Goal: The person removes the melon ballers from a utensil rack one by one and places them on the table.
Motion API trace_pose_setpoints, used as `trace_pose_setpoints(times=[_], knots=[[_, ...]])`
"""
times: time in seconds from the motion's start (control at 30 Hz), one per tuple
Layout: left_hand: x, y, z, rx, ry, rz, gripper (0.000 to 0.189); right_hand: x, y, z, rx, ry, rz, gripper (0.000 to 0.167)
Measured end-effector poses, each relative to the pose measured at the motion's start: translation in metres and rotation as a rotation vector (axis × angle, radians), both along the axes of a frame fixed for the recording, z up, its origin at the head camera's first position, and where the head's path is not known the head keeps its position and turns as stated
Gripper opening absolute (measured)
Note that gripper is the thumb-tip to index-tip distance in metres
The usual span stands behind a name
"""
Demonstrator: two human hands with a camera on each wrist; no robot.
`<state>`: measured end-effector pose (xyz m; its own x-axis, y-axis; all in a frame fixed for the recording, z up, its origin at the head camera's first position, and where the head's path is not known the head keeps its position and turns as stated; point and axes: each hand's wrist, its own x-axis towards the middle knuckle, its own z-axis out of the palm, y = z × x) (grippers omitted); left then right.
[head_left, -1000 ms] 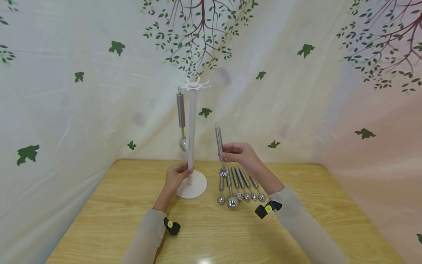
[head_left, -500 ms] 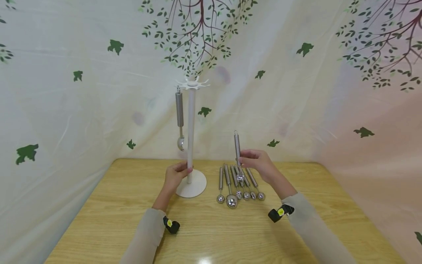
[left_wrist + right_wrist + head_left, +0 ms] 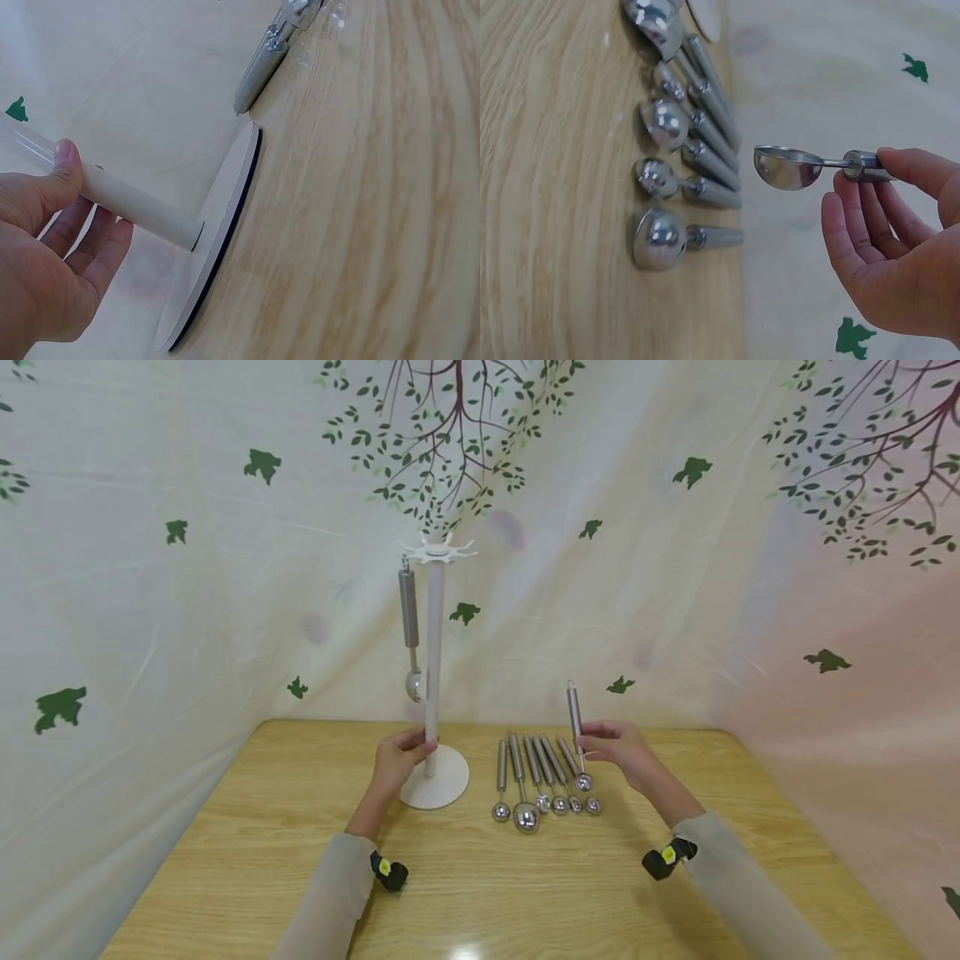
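My left hand (image 3: 399, 762) grips the lower pole of a white rotating-style stand (image 3: 435, 652), thumb on one side and fingers round the other. One metal scoop (image 3: 408, 610) hangs by its handle ring from a hook on the stand's left. Between thumb and fingers, my right hand (image 3: 621, 752) pinches the handle of another metal scoop (image 3: 574, 710), upright with its bowl down. That scoop's round bowl (image 3: 787, 168) is raised off the table in the right wrist view. Close by on the table lies a row of several metal scoops (image 3: 527, 817), handles pointing away.
The wooden table (image 3: 465, 893) ends at a pale curtain (image 3: 345, 635) printed with leaves and branches. The stand's round base (image 3: 450, 785) rests left of the row of scoops. Several white hooks (image 3: 437, 552) spread from the stand's top.
My right hand has carried its scoop rightward and lower, away from the stand to the right end of the row. The left hand has stayed on the pole.
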<state>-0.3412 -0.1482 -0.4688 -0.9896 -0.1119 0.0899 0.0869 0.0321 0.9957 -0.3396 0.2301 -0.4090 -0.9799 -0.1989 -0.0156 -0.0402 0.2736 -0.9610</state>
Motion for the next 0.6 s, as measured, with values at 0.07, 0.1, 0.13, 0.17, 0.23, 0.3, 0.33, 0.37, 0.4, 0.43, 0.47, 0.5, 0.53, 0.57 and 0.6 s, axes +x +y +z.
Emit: trace_pose_setpoints(times=[0.07, 0.1, 0.13, 0.17, 0.23, 0.3, 0.33, 0.37, 0.4, 0.43, 0.47, 0.5, 0.53, 0.57, 0.6], knots=[[0.000, 0.000, 0.000, 0.001, 0.005, 0.001, 0.035, 0.000, 0.004, -0.003, -0.002, -0.011, -0.016, 0.045], [0.000, 0.000, 0.000, 0.001, 0.008, 0.002, 0.035, 0.000, 0.007, -0.004, 0.000, -0.008, -0.012, 0.046], [0.000, 0.000, 0.000, 0.002, 0.009, 0.002, 0.035, 0.000, 0.009, -0.005, 0.000, -0.010, -0.016, 0.046], [0.000, 0.000, 0.000, 0.003, 0.011, 0.002, 0.035, 0.000, 0.011, -0.007, -0.003, -0.009, -0.021, 0.046], [0.000, 0.000, 0.000, 0.004, 0.015, 0.001, 0.035, 0.000, 0.015, -0.009, 0.000, -0.004, -0.018, 0.047], [0.000, 0.000, 0.000, 0.003, 0.016, 0.001, 0.035, 0.000, 0.018, -0.011, 0.000, 0.000, -0.013, 0.048], [0.000, 0.000, 0.000, 0.003, 0.015, 0.000, 0.035, -0.001, 0.019, -0.013, 0.000, -0.007, -0.019, 0.048], [0.000, 0.000, 0.000, 0.002, 0.015, 0.000, 0.035, -0.001, 0.021, -0.014, 0.004, -0.008, -0.013, 0.048], [0.000, 0.000, 0.000, 0.002, 0.015, -0.001, 0.035, -0.001, 0.022, -0.016, 0.005, -0.015, -0.016, 0.048], [0.000, 0.000, 0.000, 0.002, 0.014, 0.000, 0.035, -0.001, 0.023, -0.017, 0.006, -0.023, -0.017, 0.048], [0.001, 0.000, 0.000, 0.002, 0.014, 0.000, 0.036, -0.001, 0.024, -0.018, 0.007, -0.030, -0.023, 0.049], [0.001, 0.000, 0.000, 0.003, 0.012, 0.000, 0.036, -0.001, 0.025, -0.020, 0.009, -0.035, -0.025, 0.048], [0.001, 0.000, 0.001, 0.002, 0.013, 0.001, 0.036, -0.002, 0.025, -0.021, 0.012, -0.039, -0.029, 0.048], [0.001, 0.000, 0.001, 0.002, 0.011, 0.001, 0.036, -0.002, 0.026, -0.022, 0.016, -0.040, -0.033, 0.048], [0.001, 0.000, 0.001, 0.003, 0.011, 0.001, 0.036, -0.002, 0.026, -0.023, 0.017, -0.043, -0.042, 0.048]])
